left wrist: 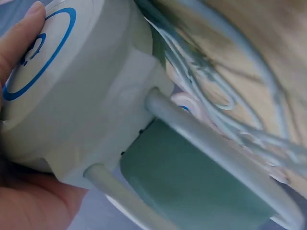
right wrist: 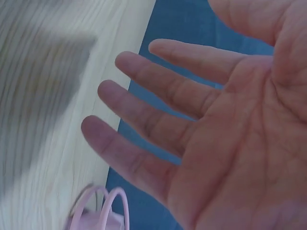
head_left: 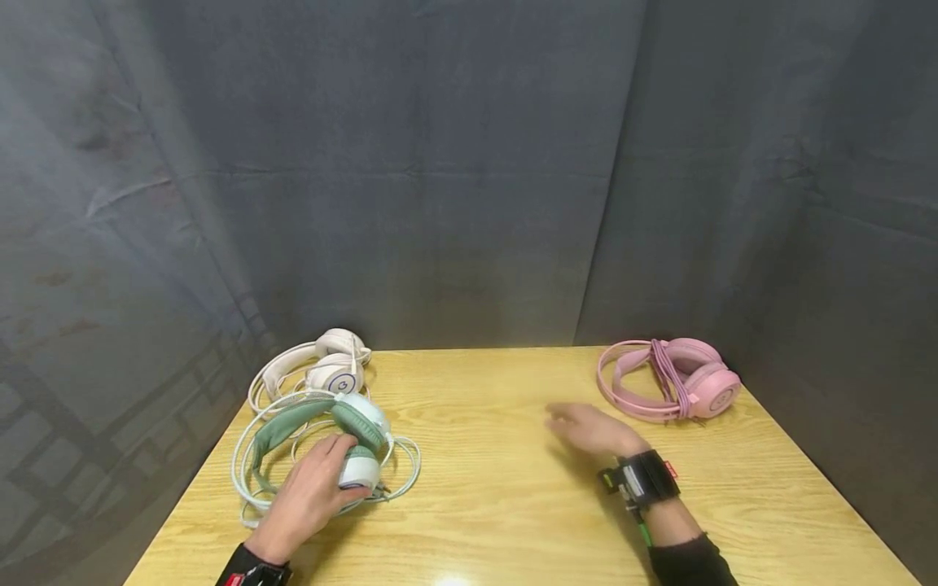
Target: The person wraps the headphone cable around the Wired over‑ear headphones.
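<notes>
My left hand (head_left: 317, 484) grips an ear cup of the green-and-white headphones (head_left: 352, 423) at the table's left side; their white cable (head_left: 399, 472) loops around them. In the left wrist view the thumb and palm (left wrist: 19, 62) hold the white cup with a blue ring (left wrist: 72, 81), above the green ear pad (left wrist: 192, 187). My right hand (head_left: 589, 430) hovers over the table's middle, fingers straight and spread, holding nothing; the right wrist view shows its bare palm (right wrist: 240, 134). Pink headphones (head_left: 677, 378) lie behind and right of it.
Cream-white headphones (head_left: 322, 368) lie at the back left, just behind the green pair. The wooden table (head_left: 498, 505) is hemmed in by grey cloth walls (head_left: 440, 203) at the back and both sides. A strap with a camera sits on my right wrist (head_left: 641, 480).
</notes>
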The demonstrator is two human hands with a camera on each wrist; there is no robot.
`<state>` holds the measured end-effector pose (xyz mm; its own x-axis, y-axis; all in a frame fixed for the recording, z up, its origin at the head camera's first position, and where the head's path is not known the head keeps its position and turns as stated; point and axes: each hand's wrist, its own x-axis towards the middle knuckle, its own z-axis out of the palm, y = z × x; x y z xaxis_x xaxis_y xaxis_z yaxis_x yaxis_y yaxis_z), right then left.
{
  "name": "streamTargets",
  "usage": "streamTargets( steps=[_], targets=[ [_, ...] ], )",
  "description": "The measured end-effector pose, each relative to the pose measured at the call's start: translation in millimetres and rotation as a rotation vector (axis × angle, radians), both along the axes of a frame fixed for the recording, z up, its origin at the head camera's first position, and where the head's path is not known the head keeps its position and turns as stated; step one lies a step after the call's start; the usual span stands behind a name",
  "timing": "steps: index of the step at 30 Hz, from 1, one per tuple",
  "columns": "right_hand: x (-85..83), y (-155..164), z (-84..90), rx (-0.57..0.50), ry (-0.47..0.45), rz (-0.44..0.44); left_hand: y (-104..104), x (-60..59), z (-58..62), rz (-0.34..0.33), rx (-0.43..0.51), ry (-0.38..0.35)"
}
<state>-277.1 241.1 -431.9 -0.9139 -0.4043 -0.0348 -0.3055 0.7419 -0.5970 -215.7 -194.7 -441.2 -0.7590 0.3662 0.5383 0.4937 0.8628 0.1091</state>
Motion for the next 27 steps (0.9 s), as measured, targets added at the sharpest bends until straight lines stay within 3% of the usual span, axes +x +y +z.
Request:
streamTargets(
  steps=[4, 11, 17, 21, 27],
  targets=[
    [-1.6, -11, 2.6, -0.054, 0.031, 0.033, 18, -2.7, 3.7, -0.099, -0.069, 0.084],
    [-4.2, -38, 10.1, -0.186, 0.025, 0.021, 58, -8.3, 10.1, -0.284, -0.16, 0.124],
    [-7.4, -62, 13.2, -0.461, -0.101, 0.029, 88, -13.3, 9.8, -0.382, -0.21, 0.104],
    [-6.1, -75, 14.1, -0.563, -0.156, -0.069, 103, -21.5, 7.3, -0.444, -0.246, 0.102],
    [-11.9, -77, 12.5, -0.669, -0.192, -0.292, 120, -35.7, 4.2, -0.496, -0.379, 0.186]
  ],
)
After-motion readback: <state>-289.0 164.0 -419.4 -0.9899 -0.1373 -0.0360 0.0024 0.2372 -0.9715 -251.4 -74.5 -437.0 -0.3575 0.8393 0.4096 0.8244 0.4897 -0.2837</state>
